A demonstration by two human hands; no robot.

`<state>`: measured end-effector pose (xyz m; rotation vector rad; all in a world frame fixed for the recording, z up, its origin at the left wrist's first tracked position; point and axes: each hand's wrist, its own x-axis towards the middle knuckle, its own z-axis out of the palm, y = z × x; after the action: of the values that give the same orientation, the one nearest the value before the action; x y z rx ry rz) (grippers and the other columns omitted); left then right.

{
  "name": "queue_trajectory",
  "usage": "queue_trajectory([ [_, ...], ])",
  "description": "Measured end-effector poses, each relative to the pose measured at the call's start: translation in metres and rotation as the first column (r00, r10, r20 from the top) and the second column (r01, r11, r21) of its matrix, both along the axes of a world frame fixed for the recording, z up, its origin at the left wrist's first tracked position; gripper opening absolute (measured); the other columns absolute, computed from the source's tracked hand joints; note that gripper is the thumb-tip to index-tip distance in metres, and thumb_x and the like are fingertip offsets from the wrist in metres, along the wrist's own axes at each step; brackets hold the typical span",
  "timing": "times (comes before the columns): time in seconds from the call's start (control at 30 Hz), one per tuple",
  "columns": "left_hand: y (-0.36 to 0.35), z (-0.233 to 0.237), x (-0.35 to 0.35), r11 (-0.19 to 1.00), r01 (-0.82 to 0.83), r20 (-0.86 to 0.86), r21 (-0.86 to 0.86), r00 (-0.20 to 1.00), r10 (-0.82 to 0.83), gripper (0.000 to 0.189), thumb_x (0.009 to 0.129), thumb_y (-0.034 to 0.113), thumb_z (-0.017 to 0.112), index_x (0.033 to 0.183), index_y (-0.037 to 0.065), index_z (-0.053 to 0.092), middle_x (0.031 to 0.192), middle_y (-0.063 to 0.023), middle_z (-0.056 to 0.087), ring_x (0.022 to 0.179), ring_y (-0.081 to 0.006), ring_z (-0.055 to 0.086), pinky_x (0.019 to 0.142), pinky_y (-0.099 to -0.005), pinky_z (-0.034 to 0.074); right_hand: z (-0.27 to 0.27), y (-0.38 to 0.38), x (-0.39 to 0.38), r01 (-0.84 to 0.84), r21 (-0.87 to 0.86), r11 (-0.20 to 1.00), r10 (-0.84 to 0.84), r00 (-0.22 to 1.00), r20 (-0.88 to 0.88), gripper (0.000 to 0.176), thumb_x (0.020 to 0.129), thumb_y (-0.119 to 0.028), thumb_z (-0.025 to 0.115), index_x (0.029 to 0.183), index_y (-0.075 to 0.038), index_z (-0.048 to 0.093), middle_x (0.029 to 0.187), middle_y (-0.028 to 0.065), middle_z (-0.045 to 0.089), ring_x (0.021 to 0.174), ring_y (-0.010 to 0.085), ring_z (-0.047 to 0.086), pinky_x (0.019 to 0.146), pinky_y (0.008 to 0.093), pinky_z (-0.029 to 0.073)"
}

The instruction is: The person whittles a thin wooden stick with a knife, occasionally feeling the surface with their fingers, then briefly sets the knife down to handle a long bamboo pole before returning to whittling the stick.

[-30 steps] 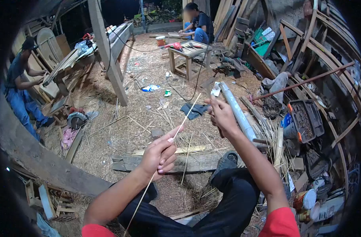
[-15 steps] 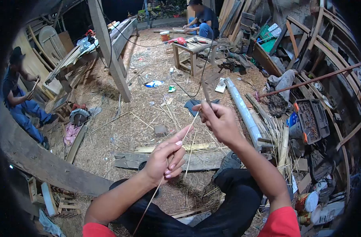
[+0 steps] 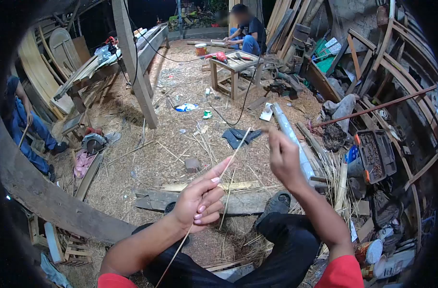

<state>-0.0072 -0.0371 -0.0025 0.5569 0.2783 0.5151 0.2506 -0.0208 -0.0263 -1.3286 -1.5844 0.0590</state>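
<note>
A long thin strip (image 3: 236,152) slants upward through my left hand (image 3: 200,201), whose fingers are curled round it with the index finger stretched along it. Its upper end is free, and its lower end passes below the wrist toward my legs. To the right of the strip's tip, apart from it, my right hand (image 3: 283,154) is closed. A dark, blurred thing like a blade (image 3: 265,129) sticks out at its fingers; most of it is hidden by the hand.
A wooden plank (image 3: 243,203) lies before my feet. Beyond are thin strips (image 3: 204,149), a dark cloth (image 3: 241,138) and a small table (image 3: 233,65) with tools. One person (image 3: 250,33) sits at the back, another (image 3: 24,115) at the left. A post (image 3: 135,67) stands left of centre.
My right hand has moved right, away from the strip, and the dark tool has swung from upright to pointing left. The person at the left has lowered their hands.
</note>
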Motion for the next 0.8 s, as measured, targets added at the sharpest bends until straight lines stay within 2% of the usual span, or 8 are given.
queue_trajectory([
  [0.1, 0.006, -0.003, 0.0, 0.999, -0.047, 0.02, -0.023, 0.999, 0.048, 0.053, 0.101, 0.012, 0.032, 0.153, 0.022, 0.024, 0.05, 0.0027, 0.029, 0.035, -0.0054, 0.023, 0.029, -0.0184, 0.024, -0.012, -0.012, -0.03, -0.305, 0.188, 0.934, 0.269, 0.943, 0.193, 0.021, 0.094, -0.007, 0.055, 0.108, 0.004, 0.065, 0.071, 0.0135, 0.058, 0.061, 0.0248, 0.059, 0.06, 0.0357, 0.048],
  [0.17, 0.004, 0.004, 0.0, 0.999, -0.04, -0.037, 0.003, 0.999, 0.04, 0.053, 0.101, 0.013, 0.031, 0.153, 0.021, 0.022, 0.049, 0.0027, 0.028, 0.034, -0.0056, 0.023, 0.029, -0.0187, 0.025, -0.002, -0.027, -0.047, -0.214, 0.011, 0.977, 0.206, 0.95, 0.236, 0.018, 0.093, -0.017, 0.06, 0.1, -0.002, 0.068, 0.083, 0.0148, 0.065, 0.069, 0.0302, 0.064, 0.062, 0.0383, 0.051],
  [0.2, 0.001, 0.007, 0.001, 0.999, -0.035, -0.064, 0.023, 0.997, 0.037, 0.053, 0.101, 0.012, 0.03, 0.153, 0.021, 0.021, 0.048, 0.0028, 0.028, 0.033, -0.0058, 0.024, 0.028, -0.019, 0.025, -0.013, -0.014, -0.039, -0.203, 0.122, 0.972, 0.175, 0.962, 0.211, 0.021, 0.095, -0.019, 0.057, 0.099, -0.001, 0.069, 0.082, 0.0155, 0.066, 0.068, 0.027, 0.065, 0.061, 0.0375, 0.051],
  [0.33, -0.007, 0.006, 0.003, 0.997, -0.003, -0.122, 0.079, 0.992, 0.013, 0.054, 0.101, 0.013, 0.03, 0.154, 0.02, 0.02, 0.047, 0.0029, 0.026, 0.033, -0.0054, 0.022, 0.028, -0.0194, 0.025, -0.002, 0.013, 0.008, 0.137, -0.218, 0.966, -0.171, 0.974, -0.148, 0.033, 0.101, -0.025, 0.049, 0.103, 0.0, 0.07, 0.075, 0.0148, 0.068, 0.067, 0.0174, 0.064, 0.06, 0.0332, 0.049],
  [0.43, -0.006, 0.007, 0.006, 0.985, -0.054, -0.191, 0.162, 0.978, 0.085, 0.053, 0.101, 0.013, 0.031, 0.153, 0.018, 0.022, 0.048, 0.0028, 0.027, 0.034, -0.0055, 0.023, 0.029, -0.0194, 0.026, 0.003, -0.002, -0.013, -0.101, -0.037, 0.994, 0.083, 0.938, -0.336, 0.033, 0.101, -0.026, 0.05, 0.102, 0.001, 0.07, 0.075, 0.0095, 0.068, 0.064, 0.0145, 0.059, 0.059, 0.0326, 0.047],
  [0.6, -0.007, 0.005, 0.016, 0.938, -0.019, -0.282, 0.346, 0.952, 0.123, 0.05, 0.101, 0.013, 0.033, 0.151, 0.007, 0.027, 0.05, 0.003, 0.031, 0.036, -0.0052, 0.026, 0.032, -0.0193, 0.028, 0.014, -0.014, -0.035, -0.343, -0.207, 0.916, 0.156, 0.78, -0.606, 0.022, 0.094, -0.024, 0.065, 0.093, -0.002, 0.066, 0.068, -0.0029, 0.057, 0.057, 0.0018, 0.047, 0.05, 0.0199, 0.034],
  [0.73, -0.003, 0.003, 0.016, 0.922, 0.006, -0.371, 0.387, 0.916, 0.15, 0.047, 0.101, 0.013, 0.035, 0.146, 0.0, 0.034, 0.053, 0.0029, 0.036, 0.037, -0.0043, 0.029, 0.035, -0.0173, 0.03, 0.013, -0.003, -0.013, -0.383, -0.166, 0.909, 0.132, 0.64, -0.757, 0.019, 0.094, -0.024, 0.065, 0.089, -0.005, 0.062, 0.064, -0.0053, 0.052, 0.049, 0.003, 0.041, 0.043, 0.0211, 0.029],
  [0.8, 0.001, -0.001, 0.014, 0.934, 0.049, -0.393, 0.354, 0.914, 0.101, 0.046, 0.101, 0.013, 0.035, 0.144, -0.002, 0.036, 0.053, 0.0029, 0.037, 0.037, -0.0043, 0.03, 0.035, -0.0169, 0.03, 0.003, 0.008, 0.006, -0.235, -0.08, 0.969, 0.126, 0.742, -0.658, 0.02, 0.094, -0.024, 0.065, 0.091, -0.004, 0.063, 0.066, -0.0057, 0.052, 0.052, 0.0033, 0.043, 0.043, 0.0206, 0.03],
])
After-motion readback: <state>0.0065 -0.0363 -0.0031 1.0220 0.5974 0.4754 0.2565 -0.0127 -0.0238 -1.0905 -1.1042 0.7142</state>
